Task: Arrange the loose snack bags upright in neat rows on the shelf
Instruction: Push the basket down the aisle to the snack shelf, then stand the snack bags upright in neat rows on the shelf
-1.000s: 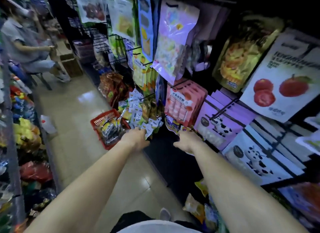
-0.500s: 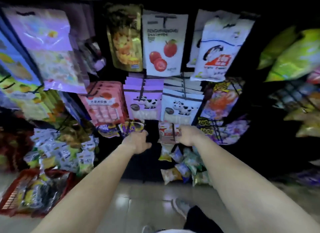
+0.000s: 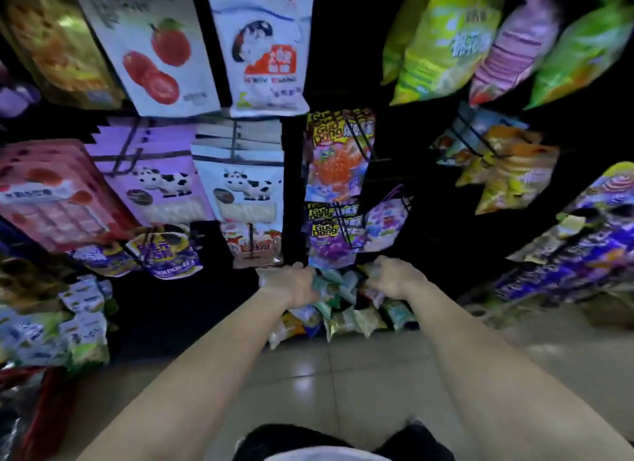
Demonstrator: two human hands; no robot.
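Reached with left hand (image 3: 291, 283) and right hand (image 3: 394, 278) into jumbled snack bags (image 3: 343, 309) low on the shelf, grip state unclear; best stood upright one row at a time.

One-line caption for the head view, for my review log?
Both hands, left and right, reach into a jumbled pile of small snack bags on the bottom shelf.

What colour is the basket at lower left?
Red basket, blurred, seen only in the head view.
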